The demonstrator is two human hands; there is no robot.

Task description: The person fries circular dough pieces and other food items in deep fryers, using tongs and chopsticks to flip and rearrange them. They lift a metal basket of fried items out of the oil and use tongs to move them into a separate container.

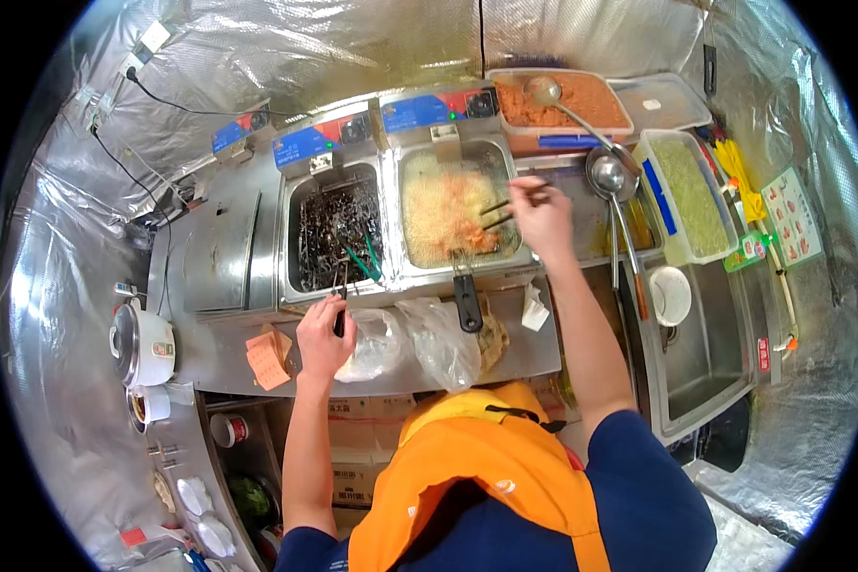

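Note:
My left hand [320, 334] grips the black handle [339, 322] of a wire utensil, whose metal end reaches into the left fryer [284, 236] of dark oil. Green tongs [361, 259] lean inside that fryer's near right corner. In my right hand [543, 218] is a pair of dark chopsticks [497, 214]. Their tips are among orange battered pieces [470, 236] in the right fryer [398, 243], where pale oil [436, 200] bubbles and foams. Another black-handled wire utensil [467, 304] hangs over the right fryer's front rim; its lower end is hidden in the oil.
Clear plastic bags [440, 339] and orange paper slips [268, 359] lie on the front counter. At the right are metal ladles [611, 179], a tub of shredded green food [690, 193] and a sink [711, 372]. A tub of reddish mixture [579, 100] stands behind. A rice cooker [146, 343] sits left.

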